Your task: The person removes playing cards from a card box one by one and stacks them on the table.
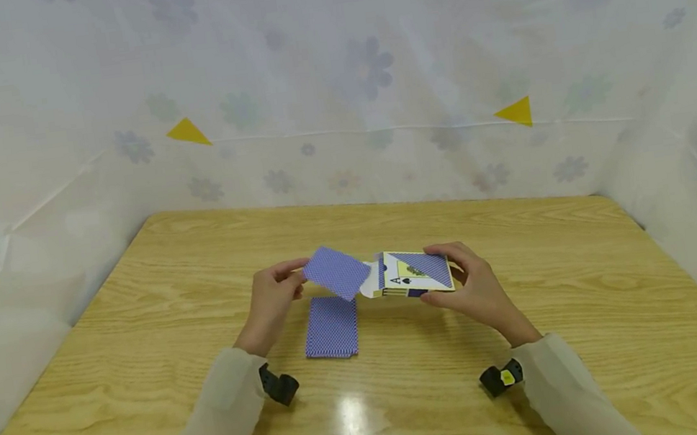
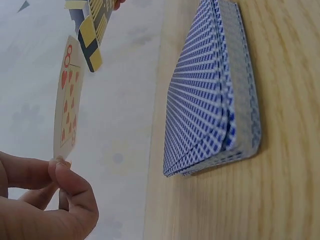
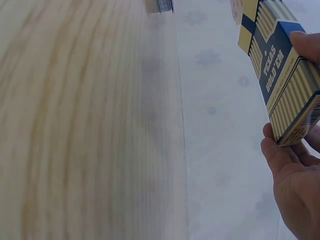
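Between thumb and finger, my left hand (image 1: 271, 299) pinches a playing card (image 1: 337, 272) by its corner. Its patterned blue back faces up in the head view; the left wrist view shows the face of the card (image 2: 67, 102), an eight of hearts. The card's far corner lies at the opened flap of a card box (image 1: 417, 271). My right hand (image 1: 475, 287) grips that box at its closed end, off the table, and "TEXAS HOLD'EM" reads on the box's side (image 3: 272, 70). Below the card, a stack of playing cards (image 1: 331, 328) lies face down on the table.
The wooden table (image 1: 412, 413) runs back to a white flowered sheet (image 1: 342, 167) that hangs behind and at both sides. Two yellow triangles (image 1: 190, 132) are on the back sheet. A black wrist camera (image 1: 280, 385) sits on each sleeve.
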Demonstrator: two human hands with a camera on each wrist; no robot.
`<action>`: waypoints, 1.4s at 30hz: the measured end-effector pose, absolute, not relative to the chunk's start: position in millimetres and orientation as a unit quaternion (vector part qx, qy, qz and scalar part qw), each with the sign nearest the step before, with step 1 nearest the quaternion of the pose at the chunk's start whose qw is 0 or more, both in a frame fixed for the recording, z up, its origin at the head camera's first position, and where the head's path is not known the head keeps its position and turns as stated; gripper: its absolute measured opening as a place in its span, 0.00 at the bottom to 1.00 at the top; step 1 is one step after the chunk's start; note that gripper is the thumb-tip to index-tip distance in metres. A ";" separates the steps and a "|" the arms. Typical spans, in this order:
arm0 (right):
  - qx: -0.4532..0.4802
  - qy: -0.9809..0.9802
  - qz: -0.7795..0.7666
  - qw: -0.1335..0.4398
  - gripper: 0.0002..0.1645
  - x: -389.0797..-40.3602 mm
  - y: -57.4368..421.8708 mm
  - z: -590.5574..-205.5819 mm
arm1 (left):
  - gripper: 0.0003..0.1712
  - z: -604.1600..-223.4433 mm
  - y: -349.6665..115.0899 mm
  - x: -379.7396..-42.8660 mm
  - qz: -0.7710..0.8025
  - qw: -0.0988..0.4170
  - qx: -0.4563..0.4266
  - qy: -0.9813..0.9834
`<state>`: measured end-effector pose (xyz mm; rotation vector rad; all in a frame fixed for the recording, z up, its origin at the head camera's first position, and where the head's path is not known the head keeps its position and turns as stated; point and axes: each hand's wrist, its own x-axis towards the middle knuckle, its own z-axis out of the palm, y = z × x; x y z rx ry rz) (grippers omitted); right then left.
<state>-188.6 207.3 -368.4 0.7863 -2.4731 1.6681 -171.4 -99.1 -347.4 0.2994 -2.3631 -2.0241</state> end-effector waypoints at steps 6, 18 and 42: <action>0.251 -0.806 0.536 0.025 0.40 -188.3 208.5 -367.6 | 0.14 -346.3 -99.3 -170.9 -0.648 0.008 0.098 -0.756; 0.255 -0.805 0.535 0.030 0.40 -188.2 208.9 -368.0 | 0.14 -349.1 -99.7 -171.8 -0.634 -0.007 0.095 -0.767; 0.250 -0.814 0.524 0.026 0.40 -187.9 210.0 -366.7 | 0.14 -360.8 -95.4 -172.7 -0.538 -0.086 0.084 -0.834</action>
